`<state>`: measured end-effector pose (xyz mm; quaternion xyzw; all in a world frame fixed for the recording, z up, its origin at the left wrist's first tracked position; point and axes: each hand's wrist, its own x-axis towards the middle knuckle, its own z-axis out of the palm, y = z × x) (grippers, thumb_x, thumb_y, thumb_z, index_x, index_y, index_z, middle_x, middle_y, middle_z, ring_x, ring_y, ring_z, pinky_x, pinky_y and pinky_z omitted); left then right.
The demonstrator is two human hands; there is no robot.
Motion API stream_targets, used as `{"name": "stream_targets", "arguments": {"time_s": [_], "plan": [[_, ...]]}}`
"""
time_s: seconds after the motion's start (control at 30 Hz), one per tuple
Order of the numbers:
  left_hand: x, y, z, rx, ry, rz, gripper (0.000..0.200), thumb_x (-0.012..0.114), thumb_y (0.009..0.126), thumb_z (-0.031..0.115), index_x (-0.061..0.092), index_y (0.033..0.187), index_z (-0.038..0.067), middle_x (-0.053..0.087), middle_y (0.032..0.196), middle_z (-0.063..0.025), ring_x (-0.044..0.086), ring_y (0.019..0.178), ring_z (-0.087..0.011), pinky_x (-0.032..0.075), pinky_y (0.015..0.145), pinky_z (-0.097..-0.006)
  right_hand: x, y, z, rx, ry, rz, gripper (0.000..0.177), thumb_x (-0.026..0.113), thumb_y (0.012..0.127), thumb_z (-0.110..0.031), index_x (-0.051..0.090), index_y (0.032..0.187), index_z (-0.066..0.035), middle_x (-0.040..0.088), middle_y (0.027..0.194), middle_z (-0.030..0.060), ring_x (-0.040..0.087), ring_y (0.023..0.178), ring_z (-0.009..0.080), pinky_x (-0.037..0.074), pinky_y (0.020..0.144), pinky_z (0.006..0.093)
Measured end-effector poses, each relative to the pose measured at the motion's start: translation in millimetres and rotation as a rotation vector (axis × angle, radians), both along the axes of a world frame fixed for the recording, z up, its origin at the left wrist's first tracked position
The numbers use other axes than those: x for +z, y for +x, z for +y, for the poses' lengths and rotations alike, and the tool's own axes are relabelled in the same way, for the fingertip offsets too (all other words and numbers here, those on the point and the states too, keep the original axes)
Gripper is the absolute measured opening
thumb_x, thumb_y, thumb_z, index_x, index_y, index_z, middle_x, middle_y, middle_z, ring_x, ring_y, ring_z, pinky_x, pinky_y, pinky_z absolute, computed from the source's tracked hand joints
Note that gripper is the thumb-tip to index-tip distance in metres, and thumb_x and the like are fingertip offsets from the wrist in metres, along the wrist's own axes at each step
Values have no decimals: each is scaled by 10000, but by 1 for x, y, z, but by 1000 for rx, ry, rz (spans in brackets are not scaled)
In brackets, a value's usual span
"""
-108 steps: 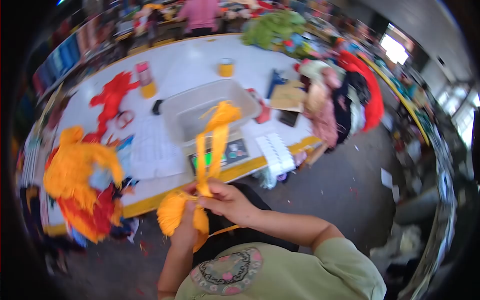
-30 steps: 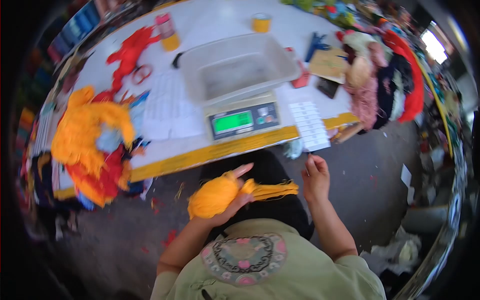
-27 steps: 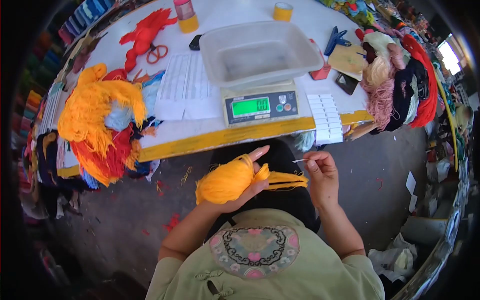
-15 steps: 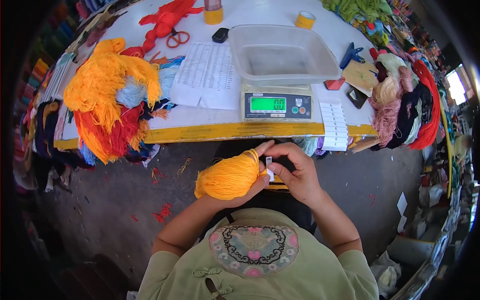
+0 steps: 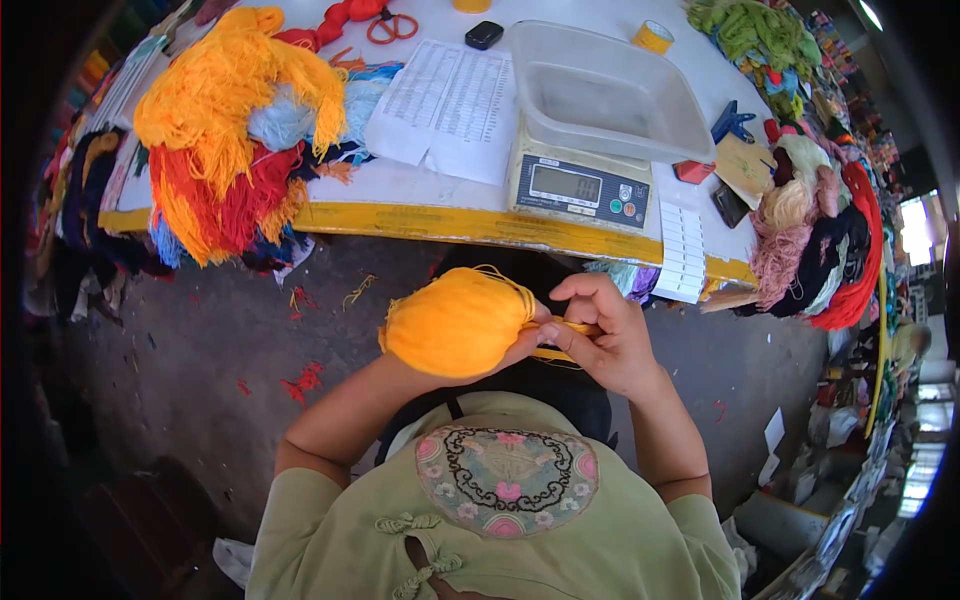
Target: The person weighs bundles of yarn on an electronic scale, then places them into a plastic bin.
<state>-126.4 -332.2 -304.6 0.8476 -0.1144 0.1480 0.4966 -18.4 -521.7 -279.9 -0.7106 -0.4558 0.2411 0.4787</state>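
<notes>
My left hand [image 5: 520, 345] is wrapped round the narrow end of a yellow yarn bundle [image 5: 455, 322], whose rounded body bulges out to the left over my lap. Thumb and fingers of my right hand [image 5: 605, 335] pinch the yellow strands coming out on the right of my left hand. The white label is not visible now; my fingers may hide it. Both hands are close together, below the table's front edge.
On the white table [image 5: 470, 190] a scale [image 5: 580, 190] bears a clear plastic tray [image 5: 615, 90]. Printed sheets [image 5: 440, 105], orange-handled scissors [image 5: 392, 28] and a label strip [image 5: 681, 250] lie around it. Yarn heaps [image 5: 225, 100] hang over the left edge, others [image 5: 850, 230] at the right.
The view has shifted, so the table sits higher. The white label between my fingers has gone from sight. My right hand now pinches yellow strands. The scale's green backlight is off.
</notes>
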Motion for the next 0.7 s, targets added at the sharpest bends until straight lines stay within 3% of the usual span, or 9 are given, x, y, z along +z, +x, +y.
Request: {"name": "stream_targets", "arguments": {"time_s": [0.07,0.17,0.2,0.27,0.37,0.47,0.57,0.7], "plan": [[1,0,2,-84,-117,219,178,665,927,234,656,858,70,644,726,-37,614,672,-182,473,614,-319,0,4,3,82,89,29,341,698,862,-8,553,1166,-61,604,703,13,568,609,66,406,551,210],[9,2,10,-286,-552,836,218,594,932,300,637,861,98,644,773,-41,619,737,-234,455,653,-389,-2,11,6,203,209,30,212,687,850,26,605,1030,-53,637,768,29,596,617,79,419,548,214],[9,2,11,-303,-598,806,206,597,942,273,639,859,89,641,753,-29,611,710,-207,455,634,-357,0,12,5,210,152,70,142,669,854,44,613,950,-44,653,822,40,604,633,82,427,558,205],[8,2,10,-343,-688,747,185,604,960,218,643,856,71,634,713,-7,594,655,-152,455,597,-292,-9,7,3,144,206,70,138,669,859,43,609,950,-42,655,814,31,593,638,62,419,559,192],[-4,-2,2,-164,-310,278,147,611,955,194,655,919,59,646,763,-25,618,728,-146,481,654,-293,-25,3,-2,33,251,103,246,676,854,50,568,1056,-39,632,769,8,548,626,26,391,555,172],[-3,-4,-7,-11,-266,149,128,623,948,160,663,992,46,660,831,-47,639,801,-151,499,738,-306,-30,-8,3,-109,279,161,336,675,851,58,525,1136,-38,602,736,-6,508,597,21,375,547,173],[3,-1,-14,132,-460,302,127,647,929,117,667,1021,31,666,949,-81,647,888,-173,501,810,-323,-25,-10,1,-117,200,62,391,672,846,69,502,1182,-38,567,707,-17,477,588,21,362,542,179],[-16,2,-14,122,-321,29,107,659,920,92,669,1006,28,646,1055,-98,628,970,-182,498,833,-320,-24,-10,2,-141,235,5,416,668,834,79,514,1202,-40,539,689,-26,462,614,19,352,547,188]]}}
